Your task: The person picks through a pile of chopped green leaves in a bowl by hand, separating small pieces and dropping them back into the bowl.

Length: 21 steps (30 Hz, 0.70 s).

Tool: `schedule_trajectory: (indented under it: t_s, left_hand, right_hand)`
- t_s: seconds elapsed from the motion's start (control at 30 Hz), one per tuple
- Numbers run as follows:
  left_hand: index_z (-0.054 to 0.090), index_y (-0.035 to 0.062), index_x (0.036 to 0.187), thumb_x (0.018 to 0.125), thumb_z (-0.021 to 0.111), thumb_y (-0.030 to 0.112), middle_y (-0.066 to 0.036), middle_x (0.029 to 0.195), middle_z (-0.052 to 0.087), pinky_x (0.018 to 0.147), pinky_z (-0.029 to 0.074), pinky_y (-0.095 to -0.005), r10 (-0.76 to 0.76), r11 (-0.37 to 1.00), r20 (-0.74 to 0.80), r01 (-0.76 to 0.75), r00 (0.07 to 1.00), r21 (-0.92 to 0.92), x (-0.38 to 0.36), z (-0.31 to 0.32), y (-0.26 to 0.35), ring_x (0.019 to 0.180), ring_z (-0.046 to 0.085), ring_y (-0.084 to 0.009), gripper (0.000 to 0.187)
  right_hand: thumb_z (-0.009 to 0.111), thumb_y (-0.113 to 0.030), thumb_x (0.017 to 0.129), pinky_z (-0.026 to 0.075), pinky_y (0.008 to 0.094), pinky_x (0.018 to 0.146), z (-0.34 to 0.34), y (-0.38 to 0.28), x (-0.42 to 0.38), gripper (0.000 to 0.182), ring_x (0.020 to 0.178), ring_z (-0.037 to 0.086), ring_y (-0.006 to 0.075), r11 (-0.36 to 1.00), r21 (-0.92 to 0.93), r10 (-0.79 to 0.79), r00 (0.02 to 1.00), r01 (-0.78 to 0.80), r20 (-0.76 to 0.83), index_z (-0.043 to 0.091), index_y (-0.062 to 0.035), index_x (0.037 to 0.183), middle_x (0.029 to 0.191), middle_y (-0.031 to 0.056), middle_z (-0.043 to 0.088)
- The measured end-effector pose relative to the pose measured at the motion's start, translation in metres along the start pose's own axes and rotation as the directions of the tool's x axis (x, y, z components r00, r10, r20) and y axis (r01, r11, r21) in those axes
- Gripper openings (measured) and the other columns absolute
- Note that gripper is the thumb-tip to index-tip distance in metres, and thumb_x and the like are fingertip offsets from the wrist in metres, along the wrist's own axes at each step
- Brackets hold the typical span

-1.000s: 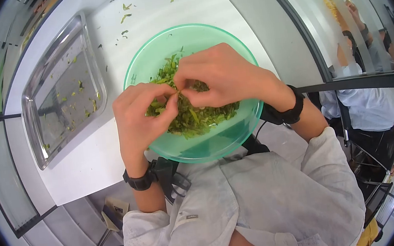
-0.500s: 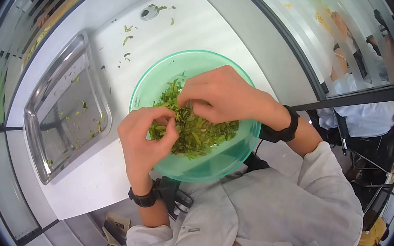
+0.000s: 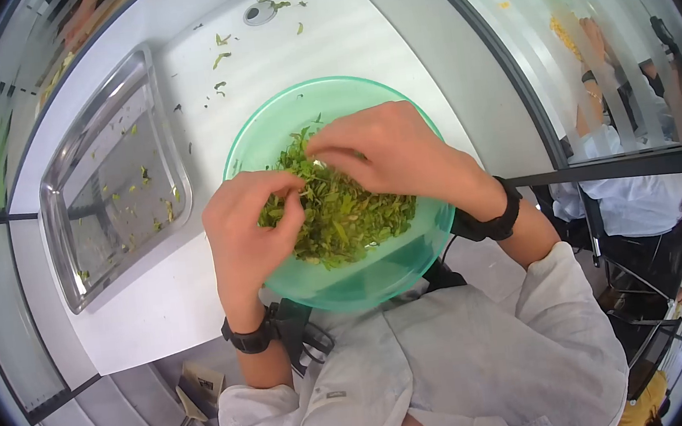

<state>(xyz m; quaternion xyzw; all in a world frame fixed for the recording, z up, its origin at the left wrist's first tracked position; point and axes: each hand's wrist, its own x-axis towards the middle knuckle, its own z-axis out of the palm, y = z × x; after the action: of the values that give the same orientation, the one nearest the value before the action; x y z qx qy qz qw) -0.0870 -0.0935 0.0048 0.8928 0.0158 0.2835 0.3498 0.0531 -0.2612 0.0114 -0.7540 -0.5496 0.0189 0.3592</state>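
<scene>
A translucent green bowl (image 3: 341,289) at the table's near edge holds a heap of small torn green leaves (image 3: 351,224). Over the heap's left side is my left hand (image 3: 250,227), thumb and index finger curled together in a pinch. My right hand (image 3: 389,153) comes in from the right over the upper part of the heap, its fingers also pinched. A small gap separates the two hands. Whatever lies between the fingertips of either hand is too small to make out against the leaves.
A steel tray (image 3: 54,237) with leaf scraps lies to the left on the white table (image 3: 148,327). Scraps (image 3: 220,58) are scattered beyond the bowl, near a round cable grommet (image 3: 259,13). Partition panels border the table; a seated person (image 3: 634,205) is at the right.
Both hands have risen slightly over the leaves and stay pinched. The bowl sits a little higher in view.
</scene>
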Motion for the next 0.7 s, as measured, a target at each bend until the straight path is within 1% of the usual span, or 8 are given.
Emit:
schedule_trajectory:
  t_s: [0.07,0.13,0.2,0.27,0.33,0.53,0.6,0.7]
  left_hand:
    - [0.070,0.0047,0.086,0.073,0.070,-0.005,-0.005,0.082,0.072,0.066,0.051,-0.0309,0.005,1.000,0.056,-0.007,0.998,0.024,0.000,-0.001,-0.001,0.072,0.066,-0.0208,0.016]
    - [0.070,0.0054,0.086,0.073,0.071,-0.005,-0.005,0.081,0.071,0.066,0.051,-0.0306,-0.010,1.000,0.051,0.009,0.999,0.029,-0.001,-0.001,-0.002,0.071,0.066,-0.0201,0.016]
    - [0.070,0.0057,0.086,0.073,0.074,-0.005,-0.004,0.079,0.071,0.065,0.050,-0.0303,-0.021,0.999,0.054,0.019,0.998,0.032,-0.001,0.000,-0.002,0.071,0.066,-0.0191,0.018]
    - [0.072,0.0098,0.085,0.071,0.080,0.002,-0.003,0.075,0.069,0.062,0.050,-0.0308,0.000,1.000,0.020,0.000,1.000,0.029,-0.001,0.001,-0.002,0.067,0.066,-0.0189,0.017]
    - [0.072,0.0098,0.084,0.070,0.081,0.003,-0.003,0.075,0.070,0.062,0.050,-0.0309,0.007,0.999,0.023,-0.008,1.000,0.032,-0.002,0.001,-0.004,0.067,0.066,-0.0191,0.018]
    - [0.072,0.0093,0.083,0.072,0.080,0.002,-0.003,0.074,0.070,0.062,0.050,-0.0304,-0.037,0.999,0.009,0.037,0.999,-0.008,-0.004,0.001,-0.003,0.066,0.067,-0.0185,0.016]
    - [0.072,0.0093,0.083,0.072,0.080,0.002,-0.002,0.074,0.070,0.062,0.050,-0.0300,-0.025,1.000,-0.003,0.025,1.000,-0.004,-0.004,0.001,-0.003,0.066,0.067,-0.0180,0.016]
    - [0.072,0.0094,0.084,0.072,0.080,0.003,-0.002,0.073,0.070,0.062,0.049,-0.0297,-0.018,1.000,0.002,0.018,1.000,0.008,-0.004,0.001,-0.003,0.066,0.066,-0.0176,0.016]
  right_hand:
    - [0.067,-0.009,0.083,0.052,0.0371,0.058,0.009,0.005,-0.001,0.019,0.071,0.069,0.0262,0.996,-0.087,-0.009,0.993,-0.002,-0.121,0.070,-0.0120,0.101,0.082,0.0037,0.071]
    - [0.064,-0.005,0.083,0.052,0.0383,0.059,0.009,0.007,-0.001,0.024,0.073,0.069,0.0265,0.988,-0.152,-0.038,0.989,0.016,-0.142,0.069,-0.0122,0.107,0.082,0.0042,0.071]
    - [0.066,-0.009,0.084,0.052,0.0382,0.059,0.007,0.005,-0.002,0.018,0.074,0.069,0.0257,0.989,-0.148,-0.031,0.987,0.008,-0.155,0.070,-0.0130,0.101,0.081,0.0035,0.070]
    - [0.067,-0.013,0.085,0.052,0.0378,0.059,-0.003,-0.001,-0.002,0.013,0.075,0.069,0.0252,0.968,-0.240,0.107,0.987,-0.076,0.119,0.071,-0.0142,0.097,0.082,0.0020,0.071]
    - [0.067,-0.017,0.085,0.052,0.0378,0.059,0.000,-0.001,-0.004,0.010,0.076,0.069,0.0252,0.970,-0.230,0.115,0.984,-0.081,0.137,0.071,-0.0153,0.094,0.081,0.0006,0.071]
    - [0.063,-0.007,0.082,0.053,0.0387,0.061,0.004,-0.002,-0.001,0.022,0.077,0.068,0.0263,0.989,-0.144,0.020,0.986,-0.045,-0.167,0.070,-0.0155,0.101,0.093,0.0017,0.069]
    - [0.062,-0.005,0.083,0.053,0.0391,0.062,0.005,0.001,-0.005,0.021,0.080,0.068,0.0255,0.992,-0.122,0.028,0.991,-0.044,-0.128,0.071,-0.0144,0.099,0.094,0.0020,0.069]
    - [0.064,-0.005,0.079,0.054,0.0406,0.065,0.006,0.006,-0.009,0.019,0.087,0.068,0.0250,0.962,-0.268,0.017,0.973,0.046,0.228,0.071,-0.0126,0.094,0.089,0.0029,0.068]
